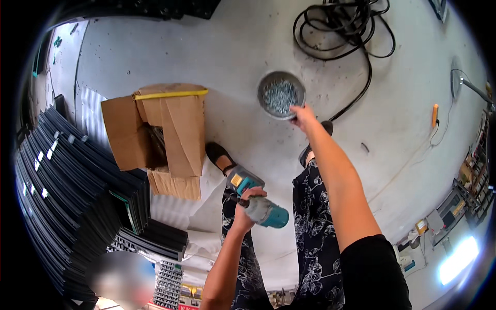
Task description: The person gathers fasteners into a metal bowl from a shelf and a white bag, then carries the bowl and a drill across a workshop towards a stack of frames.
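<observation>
My left hand [243,217] is wrapped round the handle of a teal and grey cordless power driver [269,213], held low in front of my legs. The driver's battery end points toward my left foot. Farther out, my right hand [305,117] pinches the near right rim of a round grey metal bowl [262,99]. Small silvery screws [280,96] lie heaped inside it. Whether the bowl rests on the floor or is lifted, I cannot tell.
A torn, open cardboard box [183,129] stands left of my feet. Beyond it are stacked dark panels [72,191]. Black cable [356,36] lies coiled on the grey floor [217,51] at the far right. An orange-handled tool [435,115] is further right.
</observation>
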{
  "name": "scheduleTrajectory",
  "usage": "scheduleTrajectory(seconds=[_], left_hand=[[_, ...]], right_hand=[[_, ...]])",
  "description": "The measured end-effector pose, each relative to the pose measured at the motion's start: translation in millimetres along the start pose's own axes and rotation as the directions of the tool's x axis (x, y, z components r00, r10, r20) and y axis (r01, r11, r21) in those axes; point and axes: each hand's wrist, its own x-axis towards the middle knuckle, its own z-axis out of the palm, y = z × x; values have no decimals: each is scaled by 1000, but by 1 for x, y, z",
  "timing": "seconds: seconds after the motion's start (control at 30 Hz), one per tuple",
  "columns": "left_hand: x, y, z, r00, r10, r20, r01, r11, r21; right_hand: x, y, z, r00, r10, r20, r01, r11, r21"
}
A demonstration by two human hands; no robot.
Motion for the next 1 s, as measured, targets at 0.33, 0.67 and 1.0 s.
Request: scheduleTrajectory(seconds=[0.33, 0.67, 1.0], left_hand=[[44, -62, -19, 999, 11, -31, 1, 939, 343], [19, -24, -46, 994, -75, -85, 110, 824, 555], [-197, 102, -14, 823, -536, -186, 417, 349, 839]], right_hand=[[-190, 26, -1, 842, -82, 533, 273, 917, -290], [-205, 61, 72, 799, -453, 395, 540, 251, -803], [-225, 58, 88, 868, -381, 318, 444, 309, -841]])
